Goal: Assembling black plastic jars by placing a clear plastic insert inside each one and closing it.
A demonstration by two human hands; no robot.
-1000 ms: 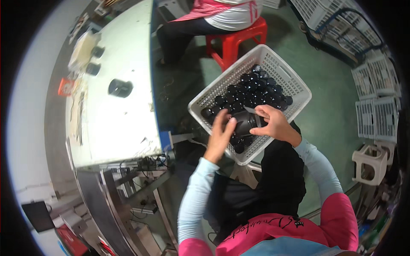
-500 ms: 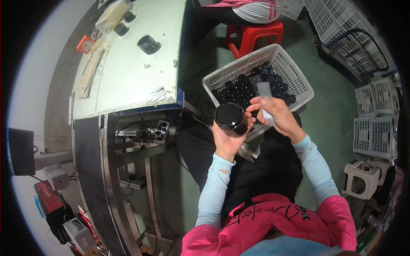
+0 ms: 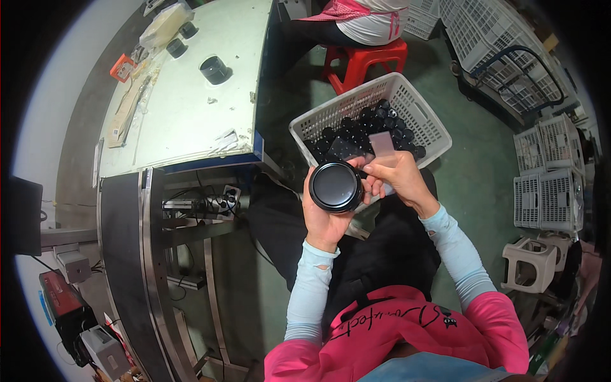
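Observation:
A round black lidded jar point(image 3: 335, 186) rests in my left hand point(image 3: 323, 223), fingers curled round its side and its flat top facing up. My right hand point(image 3: 406, 183) is beside the jar, its thumb and fingers pinching a translucent flat plastic strip point(image 3: 382, 144). The fingertips of that hand come close to the jar's right side; whether they touch it I cannot tell. Just beyond both hands stands a white perforated crate point(image 3: 431, 118) with several small black round pieces point(image 3: 366, 121) in it.
To the left is a white-topped table point(image 3: 184, 114) with a black jar point(image 3: 214, 70) on it. A dark conveyor belt point(image 3: 124, 235) runs nearer me. Someone sits on a red stool point(image 3: 363, 60) behind the crate. Stacked crates point(image 3: 547, 197) and a beige stool point(image 3: 528, 264) stand right.
My left hand has tilted the jar so its top faces up more squarely. My right hand has moved in closer to the jar with the strip. The whole view has shifted slightly.

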